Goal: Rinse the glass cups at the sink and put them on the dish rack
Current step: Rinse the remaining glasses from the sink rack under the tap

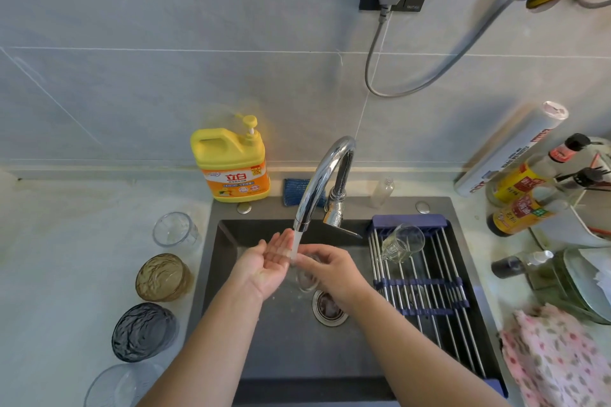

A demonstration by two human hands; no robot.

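Dish-soap btl (231, 165): yellow, orange label, red chars. Sink (287, 350): dk grey. Dish rack (420, 284): silver rods, navy bars. Amber cup (163, 277), smoke-grey cup (143, 332): both w/ crinkled relief. Glass cup (305, 279) in sink: clear. Cloth (555, 360): pink, leaf/flower print. Sponge (296, 188): blue. Wall tiles (165, 43): pale grey. Faucet (317, 182): chrome.

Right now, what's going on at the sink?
A person is rinsing a clear glass cup under the running faucet: the right hand holds it, and the left hand is open, palm up, by the stream. One glass already lies on the dish rack. Waiting on the counter: small clear cup, amber cup, grey cup, wide clear cup.
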